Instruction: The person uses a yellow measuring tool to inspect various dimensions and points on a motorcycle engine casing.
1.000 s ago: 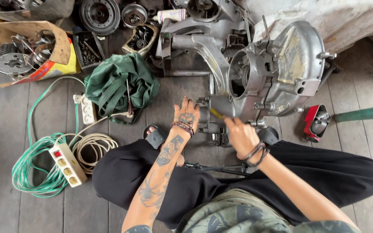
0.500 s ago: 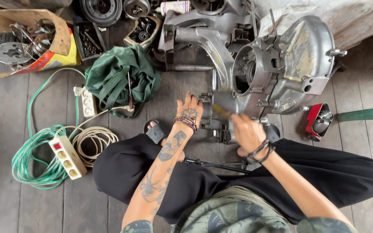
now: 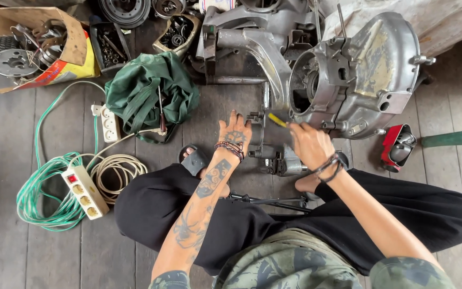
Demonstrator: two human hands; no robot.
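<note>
My left hand: my left hand (image 3: 235, 135) lies flat and open on the wooden floor (image 3: 6, 160), fingers spread. It holds nothing. Its fingertips are just beside a small dark metal part (image 3: 256, 116).
My right hand: my right hand (image 3: 310, 144) is closed around a thin tool with a yellow handle (image 3: 277, 120). The yellow end sticks out to the left.
The tool: it is right in front of the big silver engine case (image 3: 356, 75), near the round hole on the case's left side.
Between my hands: a grey metal piece (image 3: 282, 163) lies on the floor, near my right wrist.
Left side: a green cloth bag (image 3: 148, 91) lies far from me. A green cord (image 3: 44, 182) and a white power strip (image 3: 85, 191) lie nearer.
Far left corner: a cardboard box (image 3: 38, 43) full of metal parts.
Right side: a small red thing (image 3: 397, 147) lies near the case.
</note>
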